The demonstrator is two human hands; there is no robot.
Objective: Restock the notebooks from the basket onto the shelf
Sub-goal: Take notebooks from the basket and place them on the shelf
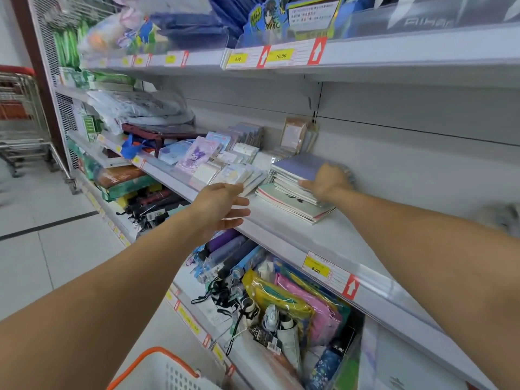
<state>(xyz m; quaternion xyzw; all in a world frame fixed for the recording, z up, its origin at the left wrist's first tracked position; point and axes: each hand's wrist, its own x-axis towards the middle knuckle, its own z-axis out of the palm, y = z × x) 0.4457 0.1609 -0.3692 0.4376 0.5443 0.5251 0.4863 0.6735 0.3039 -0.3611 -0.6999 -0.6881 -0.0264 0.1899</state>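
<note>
Right hand is laid on the notebook stack on the middle shelf, thumb against the stack's near-left edge, fingers curled over the purple-covered top notebook; a clamp on the upper few copies is suggested, though the fingertips are blurred and the exact hold cannot be told

Left hand is held empty just left of the stack, fingers spread and extended, above the shelf's front lip, near the wrapped small pads

Stack is already skewed: lower notebooks are fanned out toward the shelf front, upper ones sit further back

Risks, as judged:
- lower fanned layers could be dragged off the front lip if the top group is pushed or squared from one side only (nothing supports the stack's near side)
- the leaning sleeved packs behind the stack could be tipped if it is shoved back
- the small pads left of the stack could be knocked by the free hand
- glossy covers are likely to slide on each other

Basket (orange rim, white mesh) is well below the stack at the frame bottom; contents not visible, so remaining stock cannot be judged
</note>
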